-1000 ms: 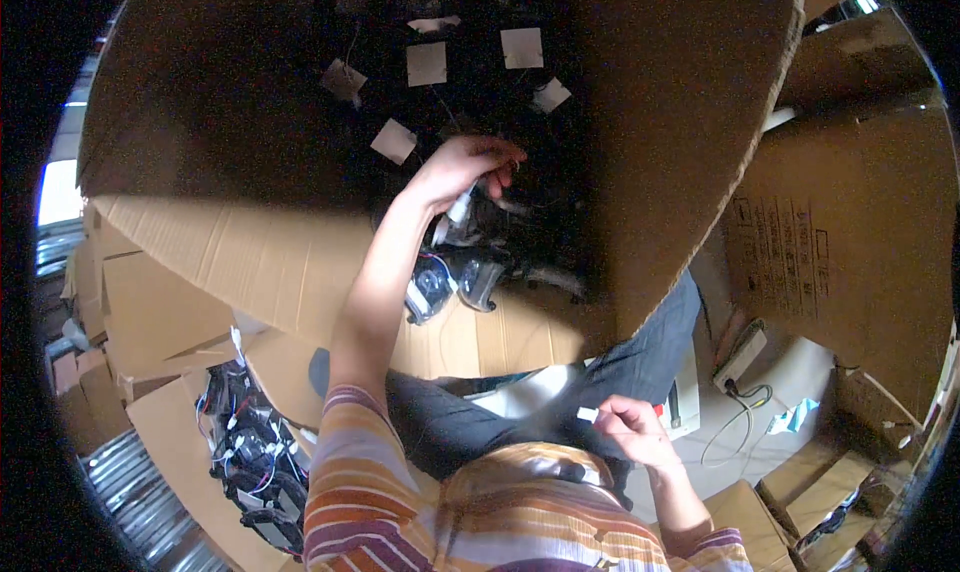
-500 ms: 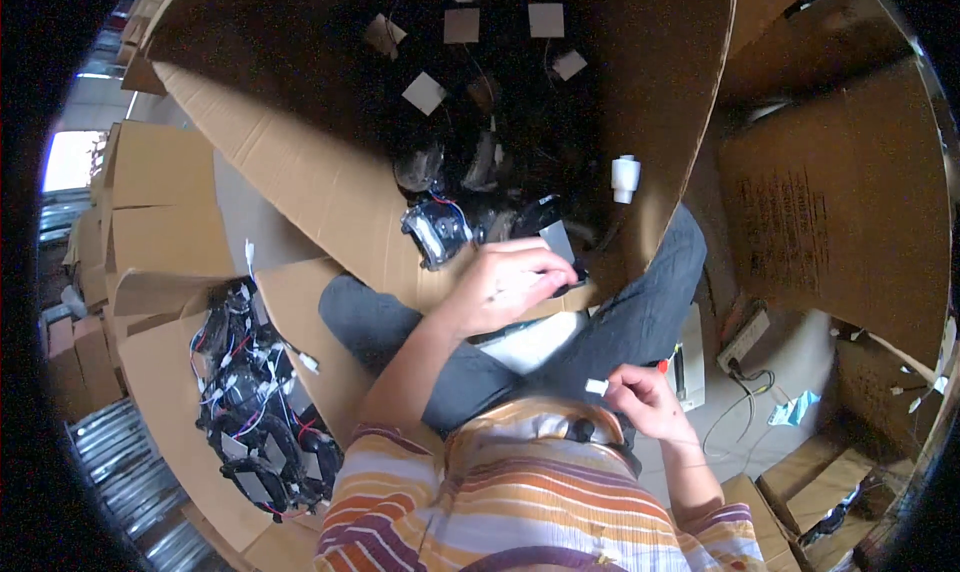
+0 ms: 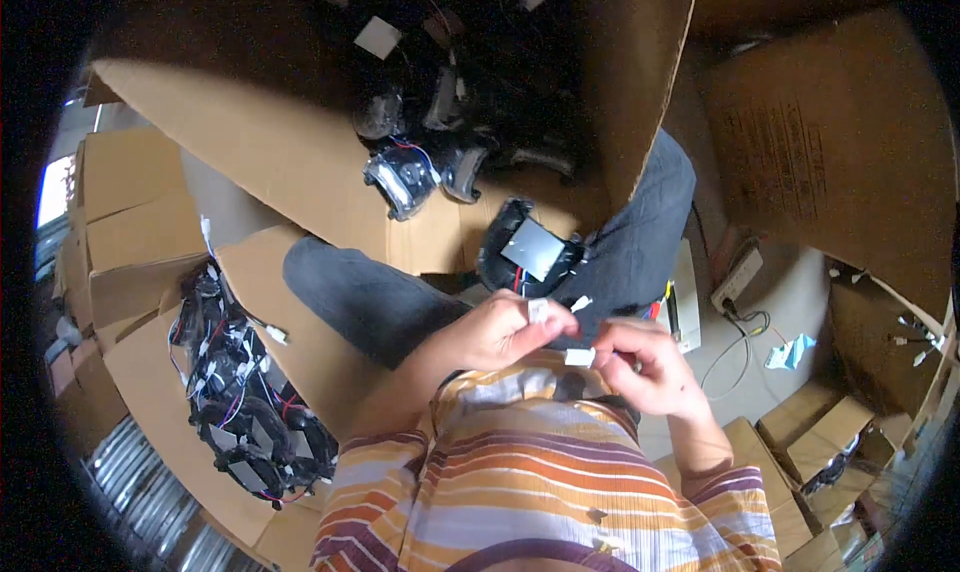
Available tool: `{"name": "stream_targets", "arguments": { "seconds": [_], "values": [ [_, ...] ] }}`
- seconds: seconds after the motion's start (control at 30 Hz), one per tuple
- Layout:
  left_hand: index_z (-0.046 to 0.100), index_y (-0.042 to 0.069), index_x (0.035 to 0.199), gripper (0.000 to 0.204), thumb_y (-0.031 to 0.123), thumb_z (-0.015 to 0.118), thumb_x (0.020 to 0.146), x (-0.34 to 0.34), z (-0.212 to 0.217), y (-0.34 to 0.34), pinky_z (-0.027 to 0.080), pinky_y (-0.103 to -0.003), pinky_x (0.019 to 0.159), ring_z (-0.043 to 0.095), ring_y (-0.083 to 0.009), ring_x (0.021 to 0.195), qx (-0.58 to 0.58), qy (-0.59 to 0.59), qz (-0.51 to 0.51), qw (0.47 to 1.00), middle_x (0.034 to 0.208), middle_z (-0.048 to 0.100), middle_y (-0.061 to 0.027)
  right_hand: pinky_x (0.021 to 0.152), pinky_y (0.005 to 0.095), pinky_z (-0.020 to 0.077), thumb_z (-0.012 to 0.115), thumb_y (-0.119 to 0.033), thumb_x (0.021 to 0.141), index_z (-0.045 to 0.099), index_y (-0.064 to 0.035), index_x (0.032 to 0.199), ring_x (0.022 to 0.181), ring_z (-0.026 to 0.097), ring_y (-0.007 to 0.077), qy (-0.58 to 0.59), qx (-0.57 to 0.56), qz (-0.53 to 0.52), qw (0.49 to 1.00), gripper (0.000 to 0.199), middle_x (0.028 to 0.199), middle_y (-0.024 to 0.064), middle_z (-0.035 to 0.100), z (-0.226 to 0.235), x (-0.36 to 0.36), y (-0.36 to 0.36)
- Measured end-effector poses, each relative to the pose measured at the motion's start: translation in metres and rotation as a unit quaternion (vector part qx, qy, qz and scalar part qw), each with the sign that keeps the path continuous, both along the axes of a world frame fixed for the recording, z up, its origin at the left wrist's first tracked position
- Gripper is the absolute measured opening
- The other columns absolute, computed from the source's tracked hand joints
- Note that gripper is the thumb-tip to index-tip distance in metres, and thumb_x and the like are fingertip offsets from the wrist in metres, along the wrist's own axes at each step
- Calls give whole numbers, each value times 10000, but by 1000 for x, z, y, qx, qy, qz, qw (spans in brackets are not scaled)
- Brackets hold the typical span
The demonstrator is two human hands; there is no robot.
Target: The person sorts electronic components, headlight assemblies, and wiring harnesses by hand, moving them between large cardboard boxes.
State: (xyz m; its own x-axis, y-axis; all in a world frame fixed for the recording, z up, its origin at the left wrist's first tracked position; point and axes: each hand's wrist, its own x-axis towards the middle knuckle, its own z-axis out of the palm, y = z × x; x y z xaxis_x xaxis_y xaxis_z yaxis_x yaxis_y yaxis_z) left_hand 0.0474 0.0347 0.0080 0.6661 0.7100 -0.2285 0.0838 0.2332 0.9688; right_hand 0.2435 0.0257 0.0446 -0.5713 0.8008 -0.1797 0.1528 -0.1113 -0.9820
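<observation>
Over my lap, my left hand pinches a small white wire connector. A red wire runs up from beside that hand to a black plastic part with a square silver-grey plate, lying between my knees at the box edge. Another small white plug sticks out just beyond the left fingertips. My right hand is closed on a white plug connector, its end turned toward the left hand. The two hands are close together, and the connectors in them are apart.
A large open cardboard box in front holds several black parts. At left, more black wired parts lie piled on cardboard. A power strip with a cable and a blue-white wrapper lie on the floor at right.
My left hand has drawn back from the box toward my lap, and the black part with its plate has come nearer. My right hand has moved slightly up, still holding its connector.
</observation>
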Motion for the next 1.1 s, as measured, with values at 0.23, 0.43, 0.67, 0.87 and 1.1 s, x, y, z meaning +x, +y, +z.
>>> {"name": "stream_targets", "arguments": {
  "seconds": [0.23, 0.43, 0.67, 0.87, 1.1],
  "values": [
    [605, 20, 804, 297, 289, 478, 803, -5, -2, -8, 385, -298, 475, 486, -218, 483, -7, -152, -258, 954, 571, 509, -140, 449, 306, 354, 479, -49, 688, 492, -20, 670, 492, 455, 224, 59, -40, 103, 992, 37, 574, 84, 455, 4, 0, 14],
    [614, 37, 678, 356, 343, 474, 792, -8, -9, -17, 381, -300, 457, 491, -232, 459, 14, -125, -379, 917, 514, 505, -136, 457, 343, 364, 494, -82, 677, 476, -25, 644, 523, 485, 268, 43, -2, 179, 983, 68, 570, 102, 469, 1, -3, 2],
    [619, 60, 691, 345, 347, 462, 799, -3, -3, -18, 385, -301, 465, 514, -217, 485, -66, -58, -455, 886, 555, 546, -113, 501, 363, 409, 493, -75, 644, 486, -31, 646, 567, 515, 289, -55, 48, 221, 972, 44, 605, 120, 503, 8, -13, -8],
    [545, 19, 679, 262, 272, 546, 749, -4, -28, -48, 387, -289, 473, 509, -226, 494, 1, -21, -244, 970, 569, 523, -116, 469, 332, 391, 485, -37, 654, 488, -9, 620, 530, 495, 249, -41, 52, 135, 989, 44, 575, 99, 492, -7, 14, -15],
    [517, 22, 934, 290, 162, 579, 688, -11, -70, -76, 426, -340, 529, 561, -238, 577, -51, 283, -70, 955, 687, 570, -119, 523, 333, 407, 477, -53, 675, 482, -6, 637, 582, 515, 275, -112, -27, 93, 989, 60, 595, 114, 504, -2, 27, -16]
  ]
}}
